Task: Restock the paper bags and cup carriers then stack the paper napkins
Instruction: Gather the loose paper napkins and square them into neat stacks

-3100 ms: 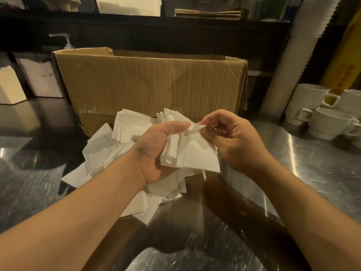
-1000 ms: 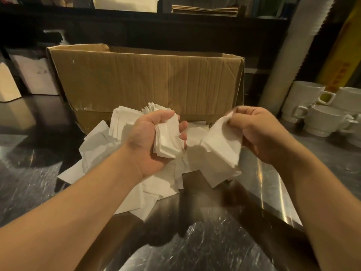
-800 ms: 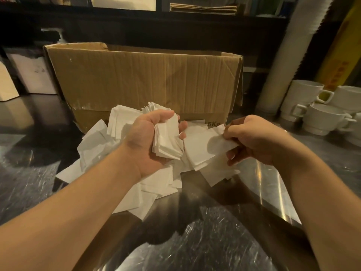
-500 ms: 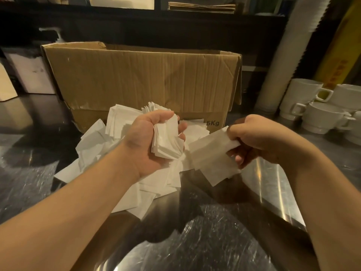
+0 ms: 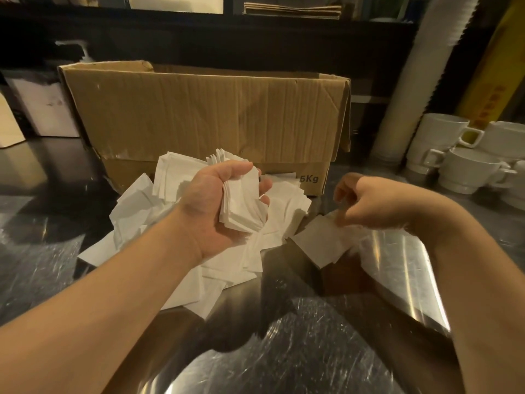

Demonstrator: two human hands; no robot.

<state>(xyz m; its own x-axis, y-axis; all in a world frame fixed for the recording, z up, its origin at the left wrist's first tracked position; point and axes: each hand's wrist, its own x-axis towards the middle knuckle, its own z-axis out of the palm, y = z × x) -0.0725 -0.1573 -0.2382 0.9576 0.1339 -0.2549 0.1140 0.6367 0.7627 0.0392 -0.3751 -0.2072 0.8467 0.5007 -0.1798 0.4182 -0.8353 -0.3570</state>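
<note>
Scratched stainless steel counter fills the frame from 3 through 6 to 9 o'clock. Open brown corrugated cardboard box stands at 12, "5Kg" printed on its lower right corner. Tall white sleeve of stacked paper cups leans at 1–2 o'clock, white ceramic mugs below it at 2–3.

Loose heap of white square paper napkins lies on the counter just in front of the box, centre to 9 o'clock, corners pointing every way.

Left hand, centre: palm up, thumb and fingers curled round a squared wad of white napkins, held above the heap.

Right hand, 3 o'clock: fingers curled down, blurred. A single white napkin sits just under the fingertips, near or on the counter. Can't tell whether it's pinched or already free.

Risks, my read:
- Wad edges are fanned; a loose thumb lets sheets slide out and the stack skews.
- Single sheet is light and the steel slick, so it may skid or land crooked.
- A forearm sweeping low could scatter the heap further.
</note>
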